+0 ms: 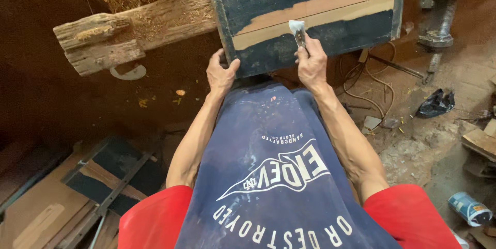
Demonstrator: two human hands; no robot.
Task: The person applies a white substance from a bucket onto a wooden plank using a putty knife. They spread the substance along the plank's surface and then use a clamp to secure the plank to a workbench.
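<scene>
A dark blue painted wooden panel with a bare tan strip across it lies in front of me on a workbench. My left hand grips its near left corner, thumb on top. My right hand is closed on a putty knife whose blade carries a lump of white filler, pressed at the lower edge of the bare strip. A dark blue apron covers my front below the hands.
A rough old timber beam sticks out left of the panel, sawdust on it. A metal clamp screw stands at the right. Cables, a black bag and a small can lie on the dirt floor. Boards lie lower left.
</scene>
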